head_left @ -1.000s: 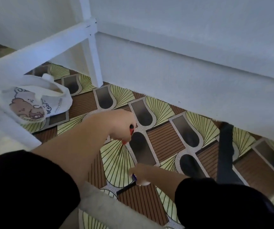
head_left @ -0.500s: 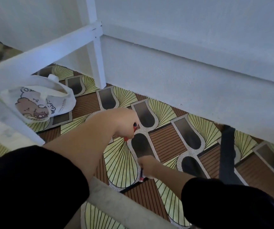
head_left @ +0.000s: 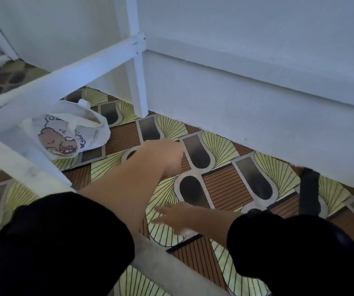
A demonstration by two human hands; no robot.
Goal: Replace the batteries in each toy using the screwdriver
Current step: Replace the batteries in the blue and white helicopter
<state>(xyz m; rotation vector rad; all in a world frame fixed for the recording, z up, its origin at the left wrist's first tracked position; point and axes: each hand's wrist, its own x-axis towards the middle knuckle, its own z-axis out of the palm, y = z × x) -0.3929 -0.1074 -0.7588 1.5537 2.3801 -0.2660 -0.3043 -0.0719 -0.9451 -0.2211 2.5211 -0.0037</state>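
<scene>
1. Since the earlier frame, my right hand (head_left: pixel 173 216) has let go of the dark-handled item it was holding; its fingers are now straight and spread, pointing left, holding nothing, low over the patterned floor (head_left: pixel 225 182).
2. That dark-handled item is no longer visible anywhere in view.
3. My left hand (head_left: pixel 165 155) has stayed extended forward, seen from the back with fingers curled under. A sliver of red (head_left: pixel 165 177) shows at its lower edge; earlier a red-and-black object showed in this grip. I cannot tell what it is, so whether it is the screwdriver is unconfirmed.
4. No toy or battery can be identified.
5. Surface: vinyl floor with fan and keyhole motifs in yellow-green, brown and grey.
6. Room: white wall (head_left: pixel 257 92) ahead; white-painted frame (head_left: pixel 137 67) upper left; a white tote bag (head_left: pixel 73 133) with a bear print lying on the floor beneath it; a dark strap (head_left: pixel 309 189) at right.
</scene>
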